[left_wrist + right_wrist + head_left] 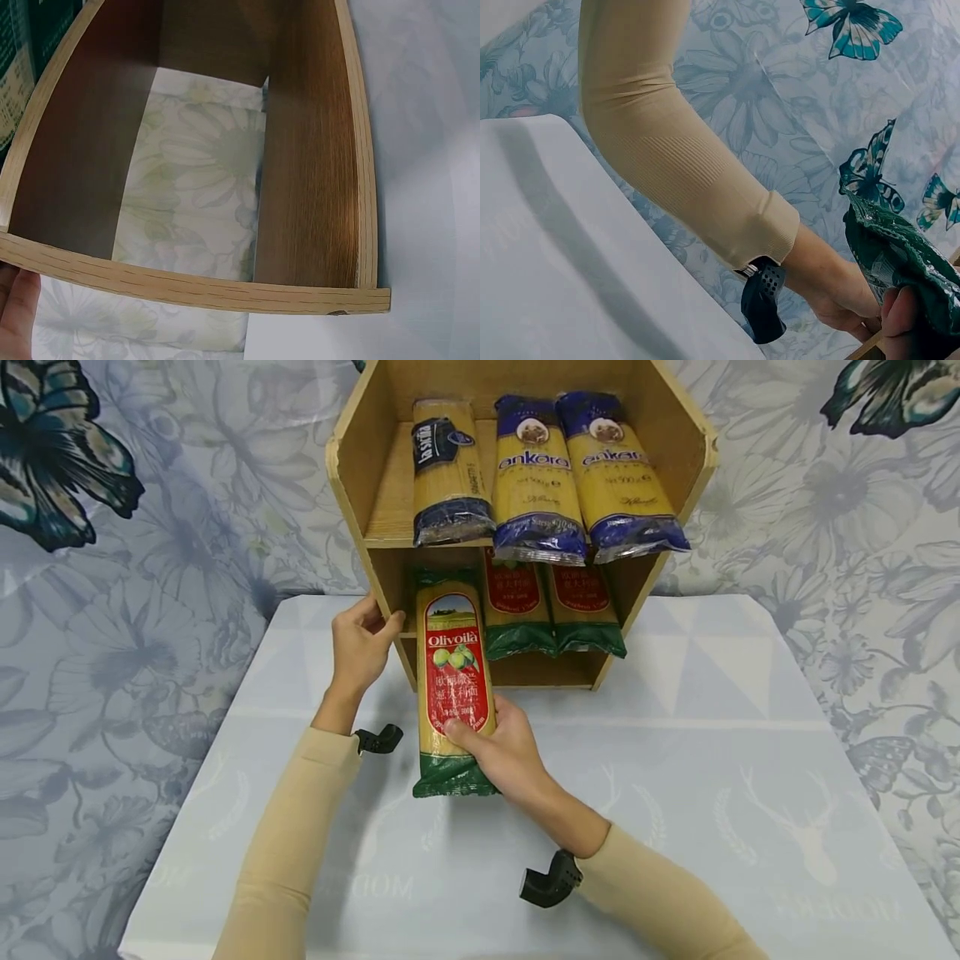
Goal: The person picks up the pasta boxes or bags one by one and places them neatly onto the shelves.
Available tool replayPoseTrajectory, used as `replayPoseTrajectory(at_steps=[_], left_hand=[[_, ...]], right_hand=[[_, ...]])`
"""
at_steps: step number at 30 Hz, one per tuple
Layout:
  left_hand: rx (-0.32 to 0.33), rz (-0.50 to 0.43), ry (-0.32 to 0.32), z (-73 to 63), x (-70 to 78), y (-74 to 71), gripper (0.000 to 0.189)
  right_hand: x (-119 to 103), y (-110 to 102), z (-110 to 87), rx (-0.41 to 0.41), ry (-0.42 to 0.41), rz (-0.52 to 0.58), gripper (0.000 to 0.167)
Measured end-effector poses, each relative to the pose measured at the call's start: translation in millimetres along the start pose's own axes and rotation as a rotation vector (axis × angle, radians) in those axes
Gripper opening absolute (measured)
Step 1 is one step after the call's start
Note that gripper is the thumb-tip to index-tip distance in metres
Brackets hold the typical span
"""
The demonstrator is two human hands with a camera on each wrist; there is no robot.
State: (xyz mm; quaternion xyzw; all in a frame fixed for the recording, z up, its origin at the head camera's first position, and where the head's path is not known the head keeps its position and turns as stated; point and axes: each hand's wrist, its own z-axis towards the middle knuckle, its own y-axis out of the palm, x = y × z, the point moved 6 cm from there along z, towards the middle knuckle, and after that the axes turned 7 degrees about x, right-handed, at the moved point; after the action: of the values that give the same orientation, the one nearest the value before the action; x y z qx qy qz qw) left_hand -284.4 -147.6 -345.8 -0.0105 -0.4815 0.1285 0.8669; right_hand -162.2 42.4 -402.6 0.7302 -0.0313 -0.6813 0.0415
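Note:
My right hand (510, 752) grips the lower end of a spaghetti pack (453, 681) with a red Olivoilà label and green ends, the thumb across its front. The pack's far end reaches into the lower compartment of a wooden shelf (356, 497). In the right wrist view the pack's green end (900, 255) shows beside the fingers. My left hand (360, 639) holds the left side panel of the shelf near its middle board, thumb at the front edge. In the left wrist view only some fingers (19, 311) show, against the panel's outer face.
On the upper level lie a La Sicilia spaghetti pack (450, 477) and two Ankara packs (536, 485). Two more red-and-green packs (517, 602) lie in the lower compartment, overhanging its front. The shelf stands at the back of a table with a pale cloth (637, 743), before a floral wall covering (187, 468).

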Motion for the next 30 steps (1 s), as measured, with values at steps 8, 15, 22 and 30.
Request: replayPoseTrajectory(at_steps=[8, 15, 22, 30], left_hand=[[0.010, 0.006, 0.009, -0.3, 1.5, 0.0, 0.036], [0.006, 0.022, -0.014, -2.6, -0.9, -1.0, 0.037], [0.001, 0.008, -0.001, -4.0, -1.4, -0.9, 0.036], [0.008, 0.009, -0.004, -2.0, -1.2, -1.4, 0.034]], right_hand=[[-7.5, 3.0, 15.8, 0.040, 0.034, 0.014, 0.033], [-10.1, 5.3, 26.5, 0.037, 0.061, 0.027, 0.034], [-10.5, 1.5, 15.5, -0.015, 0.045, -0.036, 0.064], [-16.7, -0.8, -10.1, -0.072, -0.034, -0.078, 0.107]])
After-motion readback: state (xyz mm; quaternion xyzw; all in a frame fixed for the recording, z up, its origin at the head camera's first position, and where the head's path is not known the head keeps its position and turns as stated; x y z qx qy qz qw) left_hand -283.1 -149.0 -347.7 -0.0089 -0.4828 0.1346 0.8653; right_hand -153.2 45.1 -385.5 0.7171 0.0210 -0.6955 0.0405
